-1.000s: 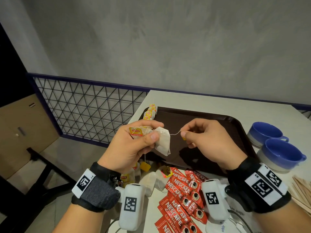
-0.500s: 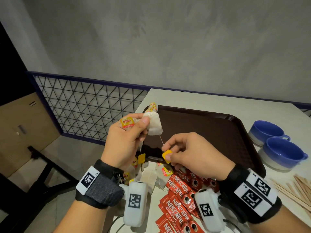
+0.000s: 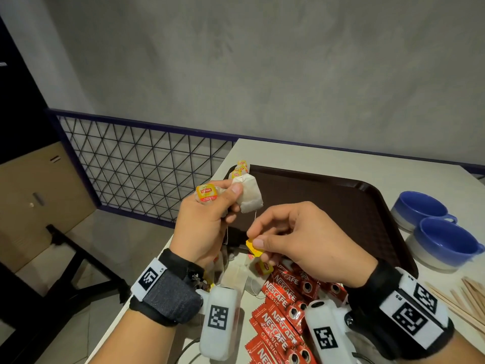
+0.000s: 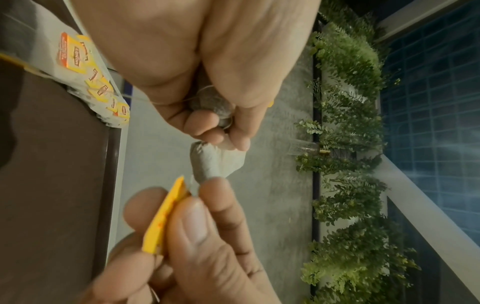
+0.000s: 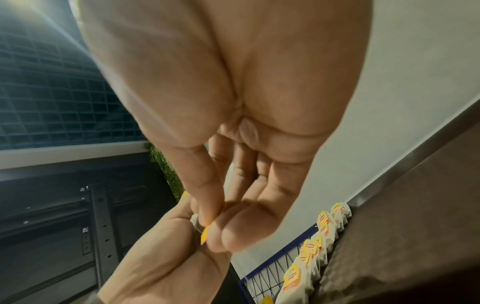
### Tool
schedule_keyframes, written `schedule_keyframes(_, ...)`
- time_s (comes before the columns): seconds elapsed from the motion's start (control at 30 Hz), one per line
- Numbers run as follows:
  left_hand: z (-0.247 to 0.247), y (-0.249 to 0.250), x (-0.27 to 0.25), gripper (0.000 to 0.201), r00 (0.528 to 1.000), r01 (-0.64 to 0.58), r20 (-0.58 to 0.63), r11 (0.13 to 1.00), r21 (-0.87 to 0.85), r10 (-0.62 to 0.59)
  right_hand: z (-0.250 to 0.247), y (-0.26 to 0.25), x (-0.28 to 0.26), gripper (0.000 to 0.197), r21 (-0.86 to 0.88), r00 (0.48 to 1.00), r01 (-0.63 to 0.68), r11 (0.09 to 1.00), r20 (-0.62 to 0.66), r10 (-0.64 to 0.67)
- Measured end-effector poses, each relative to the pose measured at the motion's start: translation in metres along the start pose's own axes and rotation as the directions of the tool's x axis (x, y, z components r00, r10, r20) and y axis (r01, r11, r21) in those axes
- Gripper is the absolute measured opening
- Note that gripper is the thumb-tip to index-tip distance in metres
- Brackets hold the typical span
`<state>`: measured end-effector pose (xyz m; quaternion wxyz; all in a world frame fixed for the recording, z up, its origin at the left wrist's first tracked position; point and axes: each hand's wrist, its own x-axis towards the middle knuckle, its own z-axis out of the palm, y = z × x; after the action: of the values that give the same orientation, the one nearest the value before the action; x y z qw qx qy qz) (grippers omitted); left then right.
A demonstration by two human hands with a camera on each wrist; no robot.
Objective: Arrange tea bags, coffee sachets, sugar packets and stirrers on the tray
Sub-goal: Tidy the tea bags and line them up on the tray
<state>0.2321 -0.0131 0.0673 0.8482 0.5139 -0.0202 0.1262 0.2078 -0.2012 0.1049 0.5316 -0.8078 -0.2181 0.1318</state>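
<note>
My left hand (image 3: 232, 193) grips a white tea bag (image 3: 250, 197) and a Lipton tag (image 3: 206, 193) above the near-left corner of the brown tray (image 3: 341, 203). A thin string runs down from the bag to a yellow tag (image 3: 253, 247), which my right hand (image 3: 258, 245) pinches between thumb and forefinger. The left wrist view shows the bag (image 4: 207, 162) and the pinched tag (image 4: 166, 216). A row of tea bags (image 3: 240, 169) lines the tray's far-left edge, and the right wrist view shows these tea bags (image 5: 311, 253) too. Loose tea bags (image 3: 236, 275) and red coffee sachets (image 3: 283, 306) lie on the table.
Two blue cups (image 3: 443, 243) stand right of the tray. Wooden stirrers (image 3: 467, 298) lie at the near right. The table's left edge (image 3: 162, 261) drops to the floor beside a black wire railing (image 3: 144, 166). A grey wall rises behind the table.
My right hand has swung from the right of the bag to below it, drawing the tag and string down. My left hand has lifted the bag slightly toward the tray's left side.
</note>
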Motion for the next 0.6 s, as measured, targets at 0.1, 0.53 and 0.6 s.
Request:
schedule_keyframes(0.1,0.000,0.002,0.000,0.021,1.000,0.022,0.007,1.000,-0.019,-0.022,-0.002,0.003,0.001,0.009,-0.057,1.000,-0.025,0.998,-0.020,0.024)
schedule_keyframes(0.53,-0.007,0.006,0.003,0.029,0.995,0.063,0.081,0.995,-0.073,-0.057,0.000,0.011,0.007,0.013,-0.136,0.994,-0.109,0.985,-0.014,0.108)
schedule_keyframes(0.6,-0.009,0.004,0.004,0.028,0.997,0.042,0.068,0.998,-0.046,-0.038,-0.001,0.011,0.006,0.012,-0.130,0.995,-0.103,0.986,-0.012,0.102)
